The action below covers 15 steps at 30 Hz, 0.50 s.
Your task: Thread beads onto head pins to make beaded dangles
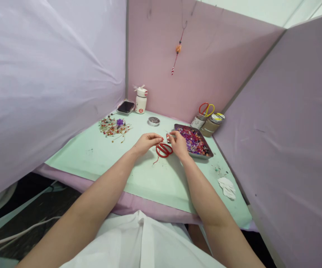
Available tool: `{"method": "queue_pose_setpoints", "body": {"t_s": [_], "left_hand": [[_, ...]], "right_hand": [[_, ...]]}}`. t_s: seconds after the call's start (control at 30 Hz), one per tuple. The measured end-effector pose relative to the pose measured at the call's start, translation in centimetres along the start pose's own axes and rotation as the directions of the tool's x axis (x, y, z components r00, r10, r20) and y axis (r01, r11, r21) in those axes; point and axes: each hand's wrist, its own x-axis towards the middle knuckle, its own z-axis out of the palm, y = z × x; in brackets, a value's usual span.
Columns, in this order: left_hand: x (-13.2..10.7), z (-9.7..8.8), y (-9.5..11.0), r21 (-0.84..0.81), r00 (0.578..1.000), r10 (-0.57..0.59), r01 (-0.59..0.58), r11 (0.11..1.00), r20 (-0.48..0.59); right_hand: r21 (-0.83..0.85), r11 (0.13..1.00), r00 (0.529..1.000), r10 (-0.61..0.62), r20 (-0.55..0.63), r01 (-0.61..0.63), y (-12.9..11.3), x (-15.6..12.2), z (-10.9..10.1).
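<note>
My left hand [146, 143] is pinched shut on a thin red cord [157, 158] whose end trails onto the green mat. My right hand [178, 144] is closed in a pinch too, holding something small at the cord's other end, too tiny to name. Red-handled scissors [164, 150] lie on the mat between and just below both hands. A metal tray [183, 127] full of mixed red and purple beads sits directly right of my right hand.
A pile of finished bead pieces [113, 127] lies at the left. A small round tin [153, 121], a white bottle [141, 100] and a phone [125, 107] stand at the back. Jars [212, 124] with scissors stand back right; a white cloth [227, 187] lies front right. A beaded charm [178, 48] hangs on the wall.
</note>
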Motion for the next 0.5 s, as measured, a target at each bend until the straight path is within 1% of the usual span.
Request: {"method": "queue_pose_setpoints", "body": {"t_s": [0.07,0.13,0.17,0.2,0.23,0.27,0.3,0.33,0.37,0.43,0.47,0.5], "left_hand": [[0.0,0.1,0.1,0.014,0.999,-0.017,0.017,1.0,-0.034],[0.1,0.1,0.1,0.037,0.997,-0.028,0.031,0.999,-0.07],[0.1,0.1,0.1,0.051,0.996,-0.028,0.032,0.998,-0.086],[0.1,0.1,0.1,0.066,0.995,-0.025,0.032,0.997,-0.098],[0.1,0.1,0.1,0.081,0.994,-0.018,0.027,0.996,-0.107],[0.1,0.1,0.2,0.098,0.994,-0.009,0.02,0.995,-0.113],[0.1,0.1,0.2,0.118,0.993,0.005,0.009,0.993,-0.116],[0.0,0.1,0.2,0.141,0.993,0.019,-0.002,0.99,-0.12],[0.0,0.1,0.3,0.166,0.992,0.035,-0.014,0.986,-0.123],[0.0,0.0,0.4,0.209,0.989,0.069,-0.04,0.977,-0.134],[0.0,0.0,0.4,0.225,0.987,0.083,-0.05,0.973,-0.141],[0.0,0.0,0.3,0.235,0.984,0.096,-0.06,0.97,-0.148]], "right_hand": [[-0.127,0.989,0.991,-0.09,-0.096,0.077,-0.2,0.0,-0.1],[-0.207,0.972,0.97,-0.15,-0.193,0.109,-0.7,-0.1,0.0],[-0.202,0.974,0.964,-0.147,-0.222,0.101,-1.1,-0.2,0.1],[-0.15,0.985,0.966,-0.114,-0.234,0.08,-1.5,-0.4,0.4],[-0.046,0.998,0.974,-0.054,-0.222,0.045,-1.9,-0.6,0.7],[0.096,0.995,0.985,0.031,-0.167,-0.015,-2.4,-0.8,1.2],[0.261,0.959,0.987,0.136,-0.091,-0.108,-2.8,-1.0,1.7],[0.412,0.887,0.974,0.225,0.015,-0.211,-3.2,-1.3,2.2],[0.524,0.797,0.952,0.286,0.106,-0.298,-3.6,-1.5,2.7],[0.607,0.648,0.887,0.361,0.287,-0.46,-3.9,-1.8,3.4],[0.615,0.603,0.861,0.379,0.34,-0.509,-3.9,-1.8,3.5],[0.612,0.582,0.844,0.39,0.368,-0.536,-3.8,-1.8,3.6]]}}
